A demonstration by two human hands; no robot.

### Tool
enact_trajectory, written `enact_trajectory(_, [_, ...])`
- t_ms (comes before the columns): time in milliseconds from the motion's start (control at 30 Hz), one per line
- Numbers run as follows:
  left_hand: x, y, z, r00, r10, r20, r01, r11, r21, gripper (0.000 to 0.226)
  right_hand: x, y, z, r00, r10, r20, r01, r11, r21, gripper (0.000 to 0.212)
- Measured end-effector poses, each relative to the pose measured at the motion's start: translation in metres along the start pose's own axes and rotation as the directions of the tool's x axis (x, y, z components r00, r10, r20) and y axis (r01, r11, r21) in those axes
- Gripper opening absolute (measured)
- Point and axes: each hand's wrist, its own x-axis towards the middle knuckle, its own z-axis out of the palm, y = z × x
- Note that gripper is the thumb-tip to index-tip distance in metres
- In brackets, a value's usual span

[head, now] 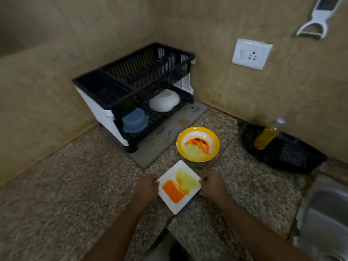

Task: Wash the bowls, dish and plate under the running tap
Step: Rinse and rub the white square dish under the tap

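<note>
A square white plate (170, 202), smeared with orange and yellow-green sauce, lies on the granite counter near the front. My left hand (146, 187) grips its left edge and my right hand (213, 186) grips its right edge. Behind the plate stands a round yellow-rimmed dish (197, 144) with orange and pale residue. A white bowl (164, 100) lies upside down on the lower shelf of the black dish rack (131, 80), and a blue bowl (134, 120) sits to its left there. The steel sink (323, 213) is at the right edge; no tap is in view.
A grey drying mat (154, 147) lies under the rack. A black tray (282, 149) holding a bottle of yellow liquid (268, 134) stands against the right wall. A wall socket (251, 53) and a hanging white peeler (316, 17) are above it.
</note>
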Motion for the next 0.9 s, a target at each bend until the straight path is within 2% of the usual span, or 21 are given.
enact_trajectory(100, [-0.005,0.027,0.007,0.997,0.075,0.014,-0.074,0.995,-0.07,0.008,-0.019,0.016,-0.026,0.996,0.061,-0.065,-0.056,0.995,0.089,0.021])
enact_trajectory(233, [-0.022,0.076,0.032,0.984,0.158,0.08,-0.139,0.97,-0.199,0.018,-0.059,0.052,-0.078,0.975,0.179,-0.133,-0.149,0.966,0.211,0.021])
enact_trajectory(333, [-0.046,0.13,0.059,0.968,0.176,0.178,-0.094,0.915,-0.392,0.028,-0.098,0.092,-0.123,0.958,0.224,-0.18,-0.172,0.95,0.262,0.024])
enact_trajectory(433, [-0.076,0.189,0.09,0.93,0.215,0.3,-0.03,0.854,-0.519,0.022,-0.135,0.137,-0.167,0.928,0.277,-0.248,-0.186,0.924,0.334,0.026])
enact_trajectory(600, [-0.118,0.274,0.135,0.841,0.385,0.379,-0.123,0.819,-0.56,0.022,-0.191,0.21,-0.231,0.858,0.388,-0.336,-0.161,0.825,0.542,0.025])
enact_trajectory(667, [-0.134,0.307,0.149,0.819,0.418,0.392,-0.124,0.797,-0.591,0.019,-0.209,0.231,-0.26,0.766,0.466,-0.442,-0.147,0.797,0.586,0.02])
enact_trajectory(733, [-0.145,0.338,0.16,0.796,0.45,0.405,-0.122,0.774,-0.622,0.016,-0.222,0.248,-0.297,0.577,0.495,-0.65,-0.106,0.834,0.541,0.008])
enact_trajectory(800, [-0.152,0.365,0.169,0.763,0.494,0.417,-0.161,0.77,-0.617,0.017,-0.234,0.253,-0.339,0.401,0.465,-0.79,-0.085,0.877,0.473,0.036])
enact_trajectory(833, [-0.154,0.378,0.173,0.748,0.513,0.42,-0.188,0.772,-0.608,0.018,-0.238,0.255,-0.359,0.346,0.441,-0.828,-0.083,0.894,0.441,0.05])
enact_trajectory(900, [-0.155,0.398,0.18,0.727,0.539,0.426,-0.224,0.772,-0.594,0.018,-0.244,0.257,-0.393,0.325,0.391,-0.861,-0.125,0.92,0.371,0.068])
